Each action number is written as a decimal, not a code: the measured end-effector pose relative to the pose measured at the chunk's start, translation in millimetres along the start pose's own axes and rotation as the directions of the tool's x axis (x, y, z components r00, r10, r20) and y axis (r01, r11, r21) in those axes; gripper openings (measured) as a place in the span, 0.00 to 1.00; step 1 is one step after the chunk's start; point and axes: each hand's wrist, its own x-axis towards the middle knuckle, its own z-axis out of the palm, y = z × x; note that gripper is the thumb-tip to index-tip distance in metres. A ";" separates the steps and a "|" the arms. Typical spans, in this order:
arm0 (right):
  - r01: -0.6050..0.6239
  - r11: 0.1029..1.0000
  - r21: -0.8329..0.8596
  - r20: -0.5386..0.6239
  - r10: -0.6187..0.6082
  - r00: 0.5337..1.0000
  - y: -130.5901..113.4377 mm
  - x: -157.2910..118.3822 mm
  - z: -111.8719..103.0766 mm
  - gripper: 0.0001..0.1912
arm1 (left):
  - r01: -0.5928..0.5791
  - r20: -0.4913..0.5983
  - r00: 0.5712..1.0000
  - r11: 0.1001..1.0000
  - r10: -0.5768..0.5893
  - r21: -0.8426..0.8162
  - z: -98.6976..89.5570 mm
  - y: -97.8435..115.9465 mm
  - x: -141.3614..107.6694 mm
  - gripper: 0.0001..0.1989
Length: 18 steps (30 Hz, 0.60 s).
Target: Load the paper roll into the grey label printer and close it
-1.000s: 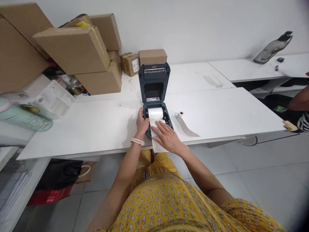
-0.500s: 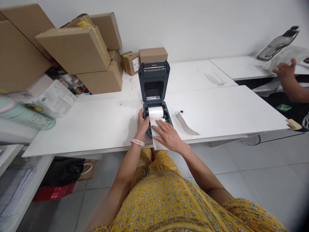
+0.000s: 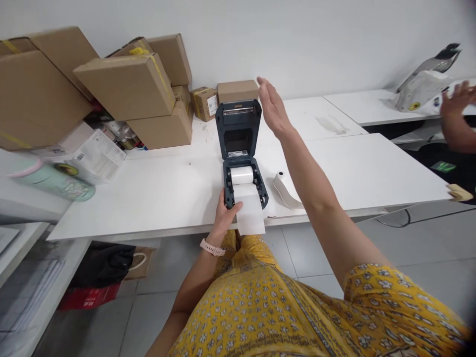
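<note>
A dark label printer [image 3: 238, 131] stands with its lid up at the front edge of the white table. Inside it lies a white label roll [image 3: 242, 175], and a paper strip [image 3: 251, 215] runs from it over the printer's front and past the table edge. My left hand [image 3: 226, 214] grips the printer's front left corner, its thumb on the strip. Raised beside the upright lid, at its right, my right hand [image 3: 273, 106] is empty, with its fingers stretched out. A small paper roll [image 3: 281, 175] with a loose tail lies right of the printer, partly behind my right forearm.
Cardboard boxes [image 3: 124, 87] are piled at the back left, near a mint bottle [image 3: 65, 182] and a white carton [image 3: 97, 156]. Small boxes [image 3: 238, 91] stand behind the printer. At the far right, another person's hand [image 3: 457, 101] is beside a plastic packet [image 3: 424, 94].
My right hand has left the paper strip and risen to the right side of the lid. My left hand has slid down toward the printer's front corner. The other person's hand has moved right.
</note>
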 end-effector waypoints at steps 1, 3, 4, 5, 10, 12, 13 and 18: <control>-0.021 0.999 0.032 0.057 0.019 0.998 3.7 15.4 4.8 0.44 | 0.002 0.001 1.000 1.000 -0.002 0.006 -0.7 1.2 0.7 0.53; -0.039 0.997 0.068 0.147 0.028 0.989 5.3 27.4 10.6 0.45 | 0.003 0.012 1.000 1.000 -0.003 0.008 -2.0 2.6 1.2 0.53; -0.032 0.997 0.070 0.167 0.020 0.986 3.1 24.1 10.9 0.45 | 0.001 0.023 1.000 1.000 -0.001 0.005 -2.6 2.7 1.1 0.52; -0.016 0.998 0.062 0.172 0.005 0.985 -0.9 15.2 9.4 0.44 | -0.001 0.035 0.999 1.000 0.001 0.002 -3.2 2.6 0.8 0.52; 0.139 0.989 -0.060 0.092 -0.133 0.987 -29.4 -85.8 -5.5 0.33 | -0.005 0.063 0.998 0.999 0.007 -0.034 -3.2 -4.5 -5.4 0.57; 0.212 0.970 -0.117 0.068 -0.205 0.976 -33.1 -137.1 -6.0 0.28 | -0.022 0.051 0.998 0.999 0.024 -0.043 -2.0 -10.0 -10.8 0.60; 0.247 0.958 -0.145 0.070 -0.239 0.968 -32.2 -161.9 -4.6 0.27 | -0.033 0.045 0.998 0.999 0.035 -0.041 -1.2 -12.9 -14.1 0.61; 0.227 0.941 -0.252 0.131 -0.199 0.971 -17.4 -255.7 8.8 0.27 | -0.083 0.038 0.996 0.996 0.084 -0.032 -0.6 -25.2 -29.5 0.60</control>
